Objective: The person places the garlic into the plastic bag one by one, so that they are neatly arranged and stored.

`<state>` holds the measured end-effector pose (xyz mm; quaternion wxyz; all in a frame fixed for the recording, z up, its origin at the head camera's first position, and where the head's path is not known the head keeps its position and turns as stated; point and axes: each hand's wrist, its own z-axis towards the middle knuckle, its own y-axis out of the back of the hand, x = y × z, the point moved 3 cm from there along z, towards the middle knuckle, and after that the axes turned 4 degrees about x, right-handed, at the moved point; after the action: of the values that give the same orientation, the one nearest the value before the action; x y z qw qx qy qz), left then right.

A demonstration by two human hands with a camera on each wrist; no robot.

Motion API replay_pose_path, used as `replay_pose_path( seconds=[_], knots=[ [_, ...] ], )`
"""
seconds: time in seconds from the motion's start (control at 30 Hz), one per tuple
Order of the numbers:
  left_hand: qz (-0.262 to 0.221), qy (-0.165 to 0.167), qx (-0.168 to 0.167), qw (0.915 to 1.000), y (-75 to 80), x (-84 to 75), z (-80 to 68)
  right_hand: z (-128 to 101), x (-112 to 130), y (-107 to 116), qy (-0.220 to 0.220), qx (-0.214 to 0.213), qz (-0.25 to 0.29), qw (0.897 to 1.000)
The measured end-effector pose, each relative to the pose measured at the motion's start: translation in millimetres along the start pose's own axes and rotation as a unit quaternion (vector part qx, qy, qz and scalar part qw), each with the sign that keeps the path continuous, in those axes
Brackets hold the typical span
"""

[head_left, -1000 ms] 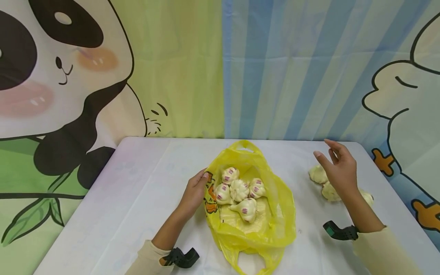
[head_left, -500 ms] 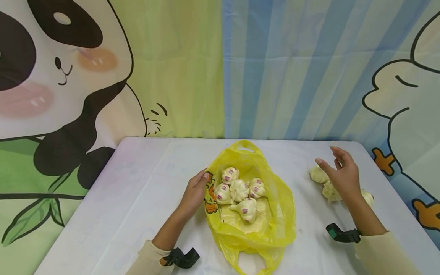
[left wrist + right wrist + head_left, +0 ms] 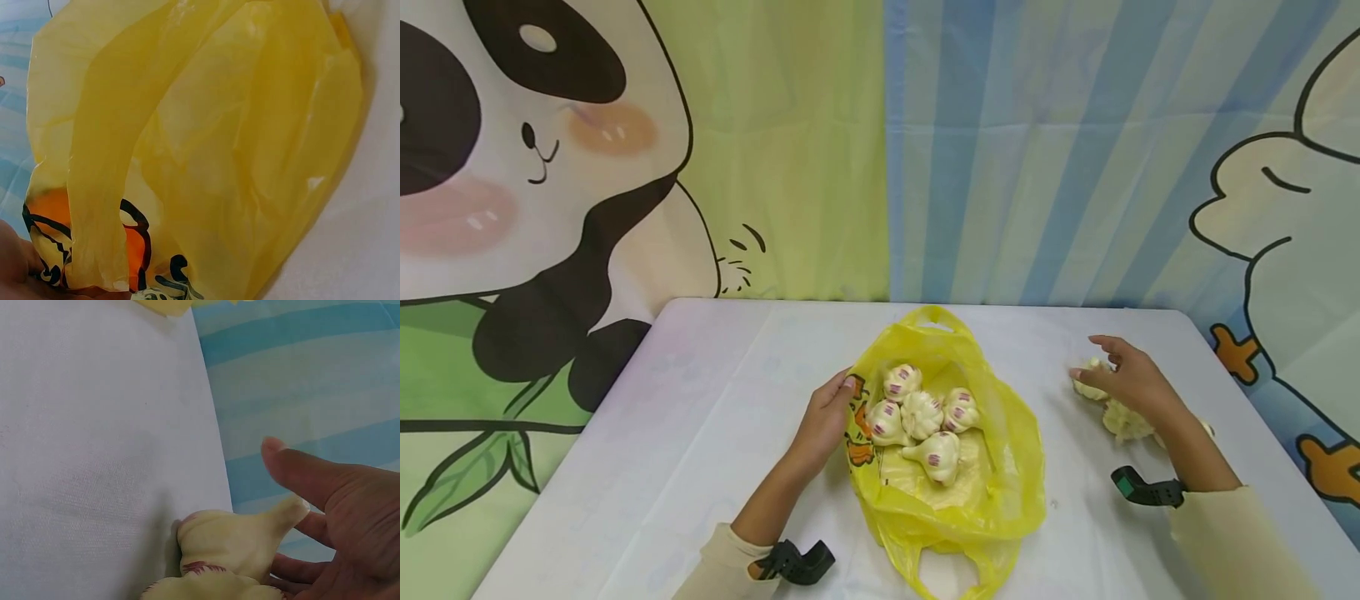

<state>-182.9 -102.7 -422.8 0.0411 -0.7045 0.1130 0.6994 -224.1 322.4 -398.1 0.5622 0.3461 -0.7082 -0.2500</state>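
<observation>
Garlic bulb (image 3: 1088, 382) lies on the white table (image 3: 715, 417) under the right hand (image 3: 1123, 379), whose fingers curl round it (the stem pokes up between thumb and fingers in the wrist view). Beside that grasp sits another bulb (image 3: 1124, 421). The left hand (image 3: 823, 421) pinches the yellow bag (image 3: 1000, 475) rim, five bulbs (image 3: 922, 412) just inside.

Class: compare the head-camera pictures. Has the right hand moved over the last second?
Yes. The right hand has dropped from above the table onto the loose garlic, its fingers now around a bulb.
</observation>
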Motion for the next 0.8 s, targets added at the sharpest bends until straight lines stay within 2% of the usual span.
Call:
replay_pose_path(
  seconds=[0.1,0.23,0.6,0.8],
  knots=[
    [-0.001,-0.002,0.004,1.0,0.0,0.0,-0.6,2.5,2.2,-1.1,0.006,0.026,-0.022,0.999],
    [-0.001,-0.002,0.007,1.0,-0.1,-0.1,-1.7,4.9,4.4,-3.8,0.031,0.029,-0.032,0.999],
    [0.002,0.004,0.001,1.0,-0.4,-0.2,-0.3,5.7,7.7,-6.7,0.087,-0.016,-0.057,0.994],
    [-0.001,0.003,0.005,1.0,-0.3,-0.8,-0.5,6.1,8.7,-7.8,0.085,-0.03,-0.07,0.994]
  ],
)
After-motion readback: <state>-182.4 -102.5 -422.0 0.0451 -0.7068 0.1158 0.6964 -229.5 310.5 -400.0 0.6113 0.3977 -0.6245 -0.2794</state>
